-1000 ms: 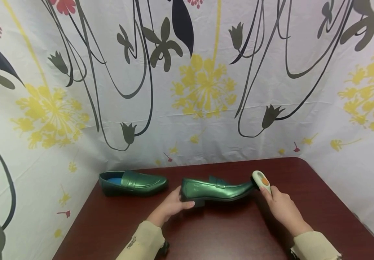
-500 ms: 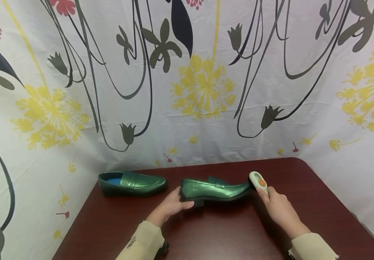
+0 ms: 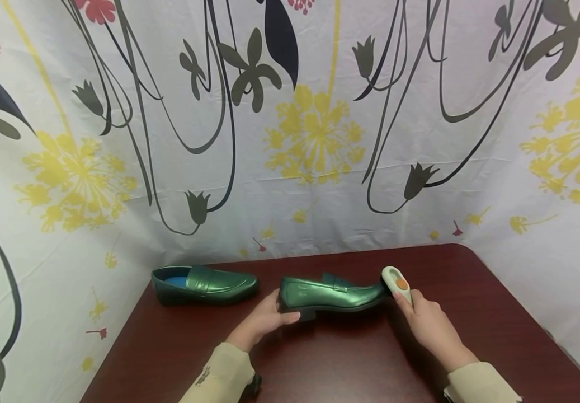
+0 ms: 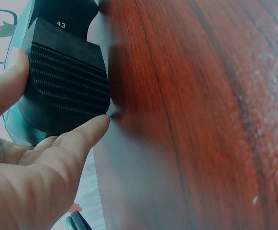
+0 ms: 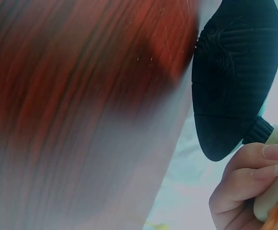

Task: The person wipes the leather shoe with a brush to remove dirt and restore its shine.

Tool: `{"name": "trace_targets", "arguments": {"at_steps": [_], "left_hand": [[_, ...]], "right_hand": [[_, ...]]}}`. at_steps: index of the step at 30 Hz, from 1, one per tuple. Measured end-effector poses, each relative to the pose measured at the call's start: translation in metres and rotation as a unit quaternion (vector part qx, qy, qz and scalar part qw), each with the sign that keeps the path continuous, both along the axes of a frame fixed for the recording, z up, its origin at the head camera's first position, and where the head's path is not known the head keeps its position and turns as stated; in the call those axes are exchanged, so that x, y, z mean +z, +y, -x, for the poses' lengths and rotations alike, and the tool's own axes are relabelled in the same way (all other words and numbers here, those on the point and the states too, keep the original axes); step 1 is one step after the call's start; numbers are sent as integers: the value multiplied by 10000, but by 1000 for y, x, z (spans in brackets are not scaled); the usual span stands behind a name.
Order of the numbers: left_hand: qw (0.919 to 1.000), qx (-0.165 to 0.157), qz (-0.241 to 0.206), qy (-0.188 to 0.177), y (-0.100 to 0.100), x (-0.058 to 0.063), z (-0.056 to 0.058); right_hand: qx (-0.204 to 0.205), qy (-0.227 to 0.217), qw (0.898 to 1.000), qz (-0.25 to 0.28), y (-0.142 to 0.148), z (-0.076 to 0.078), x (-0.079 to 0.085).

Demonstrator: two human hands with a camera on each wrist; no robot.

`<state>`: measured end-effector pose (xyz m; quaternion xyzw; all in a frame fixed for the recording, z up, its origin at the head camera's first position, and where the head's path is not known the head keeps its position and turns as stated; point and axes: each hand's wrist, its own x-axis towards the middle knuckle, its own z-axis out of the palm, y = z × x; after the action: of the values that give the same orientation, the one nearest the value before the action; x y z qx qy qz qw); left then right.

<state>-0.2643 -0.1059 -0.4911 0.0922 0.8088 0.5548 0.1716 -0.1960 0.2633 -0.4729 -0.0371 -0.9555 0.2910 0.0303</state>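
Note:
A shiny green loafer [image 3: 315, 294] is held on its side of the table with its toe pointing right. My left hand [image 3: 264, 320] grips it at the heel, thumb against the heel block. In the left wrist view the ridged black heel [image 4: 67, 76] shows, marked 43, with fingers around it. My right hand [image 3: 433, 327] holds a shoe brush [image 3: 395, 282] with a pale handle and an orange inset. Its dark bristles [image 5: 259, 130] meet the toe end beside the black sole [image 5: 237, 72] in the right wrist view.
A second green loafer [image 3: 229, 286] with a blue insole stands at the back left of the dark red table [image 3: 340, 364]. A white curtain [image 3: 315, 212] with printed flowers hangs closely behind and at both sides.
My right hand and the brush have shifted slightly left over the toe. My left hand keeps its grip on the heel, and the other loafer stays in place.

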Motion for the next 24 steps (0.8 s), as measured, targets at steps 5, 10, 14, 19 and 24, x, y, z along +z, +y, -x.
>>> {"name": "trace_targets", "arguments": {"at_steps": [5,10,14,19,24], "left_hand": [[10000,-35,-50,11,0,-1,0],[10000,-28,-26,16,-1,-1,1],[10000,-40,-17,15,-1,0,0],[10000,-65,-33,19,-1,1,0],[9997,-165,-150,135,-1,0,1]], "right_hand": [[-43,55,10000,6,-3,-1,0],[-58,50,10000,23,-8,-2,2],[-63,10,10000,24,-11,-3,4],[-76,-4,10000,49,-15,-6,5],[-46,168,9998,-22,-19,-7,5]]}}
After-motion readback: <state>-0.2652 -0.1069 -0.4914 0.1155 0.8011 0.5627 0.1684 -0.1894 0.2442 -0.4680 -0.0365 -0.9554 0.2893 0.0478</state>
